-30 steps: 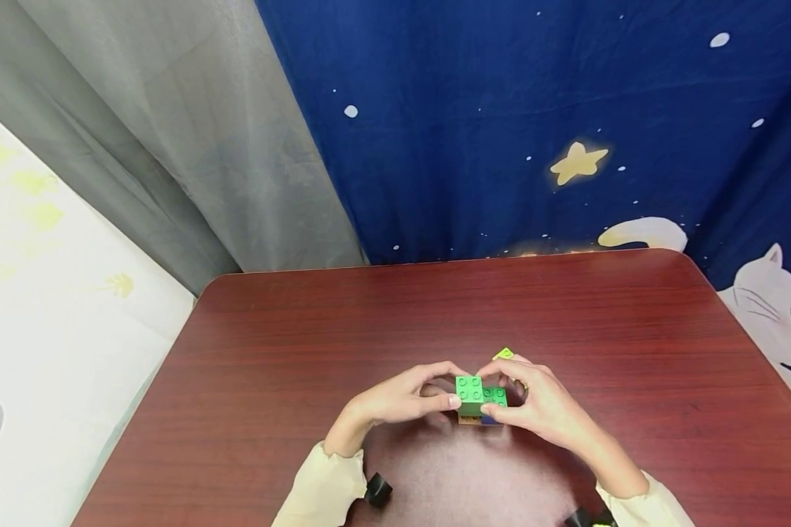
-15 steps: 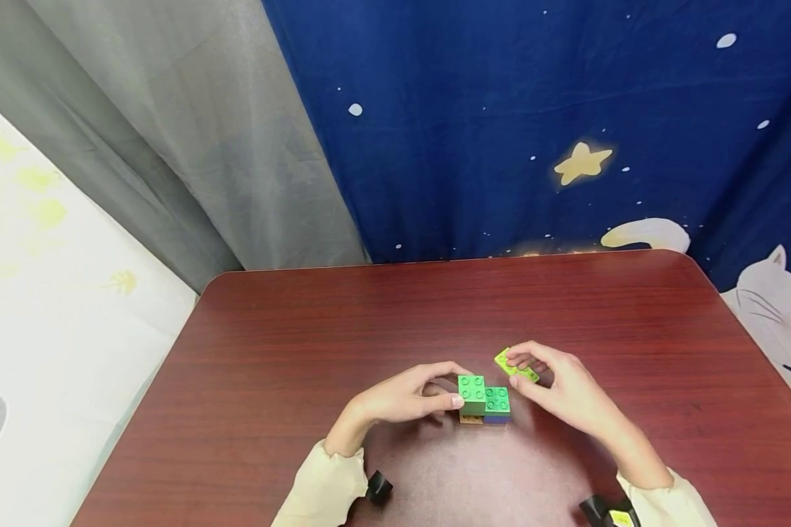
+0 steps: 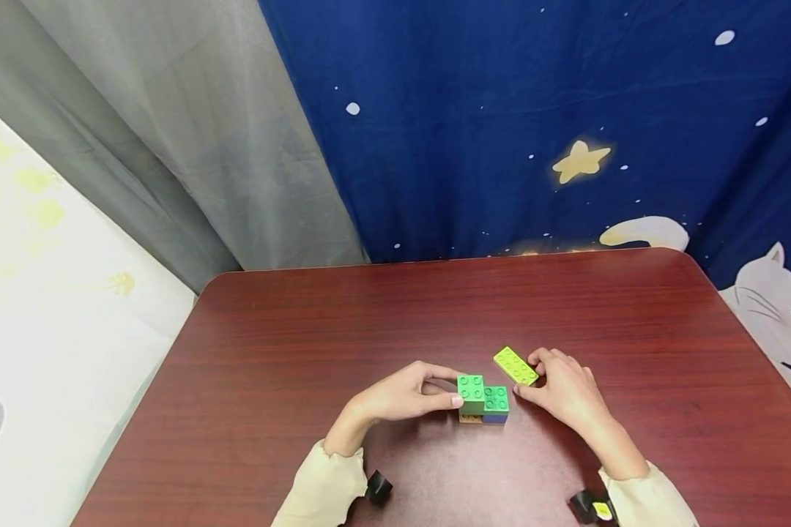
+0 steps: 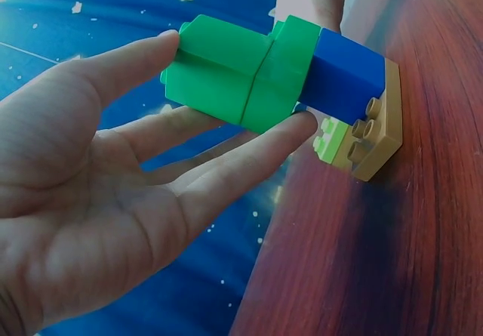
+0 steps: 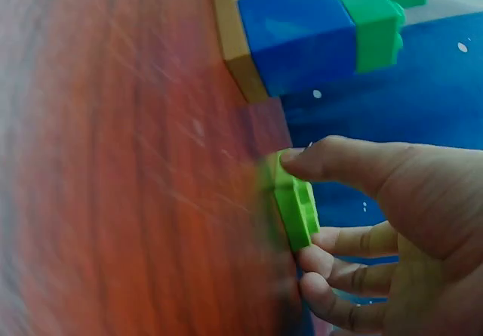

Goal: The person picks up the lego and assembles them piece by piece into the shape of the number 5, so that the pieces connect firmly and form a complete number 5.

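Observation:
A stack of toy building bricks stands on the table: a tan plate at the bottom, a blue brick on it, then a green brick. A second green brick tops it, offset to the left and overhanging. My left hand holds this top brick, thumb on its near side and fingers behind. Flat on the table behind the stack lies a lime-green brick. My right hand is at its right end, thumb and fingertips spread around it, close to its edges.
The reddish-brown wooden table extends around the bricks. A blue curtain with stars hangs behind its far edge, beside a grey curtain. Black wrist-worn devices sit near both sleeves.
My right hand has left the stack, passed over the lime-green brick and drawn back to its right end. The left hand has kept its hold on the top green brick.

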Action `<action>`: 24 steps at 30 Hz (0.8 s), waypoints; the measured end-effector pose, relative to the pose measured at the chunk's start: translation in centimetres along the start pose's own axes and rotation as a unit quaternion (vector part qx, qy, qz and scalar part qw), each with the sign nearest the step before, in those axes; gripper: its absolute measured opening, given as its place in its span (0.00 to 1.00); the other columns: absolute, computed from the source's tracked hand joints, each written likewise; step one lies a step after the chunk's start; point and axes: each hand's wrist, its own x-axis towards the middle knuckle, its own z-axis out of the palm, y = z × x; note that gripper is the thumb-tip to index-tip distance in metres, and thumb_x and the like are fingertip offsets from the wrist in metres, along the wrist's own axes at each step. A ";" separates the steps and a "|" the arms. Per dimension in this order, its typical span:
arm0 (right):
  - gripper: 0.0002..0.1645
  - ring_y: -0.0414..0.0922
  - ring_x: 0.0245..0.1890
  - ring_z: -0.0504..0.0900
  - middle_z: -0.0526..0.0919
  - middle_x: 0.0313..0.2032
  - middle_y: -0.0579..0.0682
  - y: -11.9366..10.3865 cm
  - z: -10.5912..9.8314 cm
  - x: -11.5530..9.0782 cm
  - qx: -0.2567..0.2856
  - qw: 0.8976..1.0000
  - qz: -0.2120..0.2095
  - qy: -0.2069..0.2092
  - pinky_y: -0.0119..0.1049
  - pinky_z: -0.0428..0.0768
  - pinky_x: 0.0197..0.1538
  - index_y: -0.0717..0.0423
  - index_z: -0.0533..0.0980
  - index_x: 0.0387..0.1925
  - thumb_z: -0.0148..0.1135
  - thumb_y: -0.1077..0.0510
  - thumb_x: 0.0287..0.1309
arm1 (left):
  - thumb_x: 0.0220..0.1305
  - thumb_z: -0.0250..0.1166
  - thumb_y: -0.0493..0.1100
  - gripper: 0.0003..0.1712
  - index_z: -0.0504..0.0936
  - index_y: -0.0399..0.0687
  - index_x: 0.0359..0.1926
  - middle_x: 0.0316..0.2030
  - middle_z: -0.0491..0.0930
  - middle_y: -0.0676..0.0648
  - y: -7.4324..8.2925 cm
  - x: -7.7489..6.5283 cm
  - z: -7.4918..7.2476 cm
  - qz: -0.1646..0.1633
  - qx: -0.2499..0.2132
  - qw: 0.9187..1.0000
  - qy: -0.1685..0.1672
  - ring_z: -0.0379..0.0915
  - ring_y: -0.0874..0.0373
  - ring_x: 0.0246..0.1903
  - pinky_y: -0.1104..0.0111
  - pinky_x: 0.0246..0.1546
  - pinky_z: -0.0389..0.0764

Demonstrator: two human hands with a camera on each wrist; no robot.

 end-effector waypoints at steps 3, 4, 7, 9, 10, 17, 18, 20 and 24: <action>0.24 0.50 0.32 0.77 0.77 0.29 0.49 -0.1 0.3 -0.1 -0.017 1.000 0.010 0.003 0.50 0.67 0.33 0.58 0.75 0.36 0.73 0.50 0.37 | 0.63 0.61 0.41 0.23 0.72 0.34 0.57 0.39 0.83 0.46 0.0 0.1 0.0 -0.010 0.003 1.000 0.008 0.79 0.56 0.42 0.70 0.41 0.77; 0.24 0.50 0.32 0.77 0.77 0.29 0.49 -0.1 0.4 -0.1 -0.019 1.000 0.011 0.004 0.50 0.67 0.32 0.58 0.75 0.35 0.73 0.51 0.37 | 0.63 0.61 0.42 0.24 0.72 0.34 0.57 0.38 0.83 0.47 -0.1 0.1 0.0 -0.014 0.007 1.000 0.011 0.79 0.57 0.42 0.71 0.41 0.76; 0.22 0.49 0.32 0.77 0.77 0.29 0.49 -0.1 0.5 -0.2 -0.022 1.000 0.011 0.006 0.49 0.69 0.31 0.58 0.75 0.34 0.72 0.52 0.38 | 0.61 0.62 0.43 0.24 0.74 0.35 0.55 0.36 0.84 0.50 -0.3 0.2 0.1 -0.023 0.025 0.999 0.023 0.79 0.61 0.40 0.73 0.40 0.75; 0.21 0.49 0.31 0.77 0.76 0.28 0.49 0.0 0.5 -0.3 -0.021 1.000 0.009 0.007 0.49 0.70 0.31 0.58 0.75 0.34 0.72 0.52 0.38 | 0.60 0.63 0.44 0.23 0.74 0.36 0.54 0.36 0.83 0.51 -0.4 0.4 0.2 -0.027 0.031 0.999 0.029 0.79 0.63 0.39 0.73 0.41 0.75; 0.21 0.48 0.30 0.77 0.76 0.28 0.49 0.1 0.5 -0.3 -0.019 1.000 0.008 0.006 0.48 0.71 0.31 0.58 0.75 0.33 0.72 0.52 0.38 | 0.60 0.63 0.44 0.23 0.75 0.36 0.53 0.36 0.83 0.52 -0.5 0.4 0.3 -0.028 0.031 0.999 0.030 0.79 0.63 0.39 0.73 0.41 0.75; 0.20 0.47 0.28 0.75 0.76 0.28 0.48 0.1 0.1 -0.2 0.013 1.000 0.017 -0.011 0.44 0.72 0.31 0.58 0.75 0.34 0.72 0.53 0.39 | 0.62 0.61 0.39 0.19 0.73 0.36 0.53 0.38 0.81 0.46 -0.8 0.5 0.1 0.001 -0.030 1.000 -0.004 0.78 0.42 0.41 0.54 0.40 0.78; 0.20 0.46 0.28 0.75 0.75 0.28 0.48 0.0 -0.1 -0.2 0.019 1.000 0.017 -0.013 0.44 0.72 0.31 0.59 0.75 0.34 0.72 0.54 0.40 | 0.62 0.61 0.40 0.20 0.73 0.38 0.54 0.40 0.81 0.46 -0.8 0.4 0.0 0.006 -0.030 1.000 -0.008 0.78 0.43 0.42 0.53 0.40 0.78; 0.20 0.44 0.27 0.74 0.75 0.28 0.48 0.0 -0.3 -0.1 0.029 0.999 0.017 -0.018 0.42 0.71 0.30 0.59 0.75 0.35 0.72 0.54 0.40 | 0.63 0.60 0.42 0.21 0.72 0.41 0.56 0.43 0.80 0.46 -0.7 0.4 -0.2 0.017 -0.020 1.000 -0.011 0.77 0.49 0.44 0.53 0.41 0.78; 0.19 0.41 0.26 0.72 0.74 0.29 0.47 -0.1 -0.9 -0.1 0.040 0.999 0.011 -0.019 0.39 0.70 0.29 0.59 0.75 0.35 0.71 0.55 0.41 | 0.65 0.58 0.47 0.23 0.71 0.43 0.58 0.49 0.76 0.48 -0.6 0.3 -0.5 0.032 0.006 0.999 0.008 0.75 0.53 0.47 0.53 0.40 0.78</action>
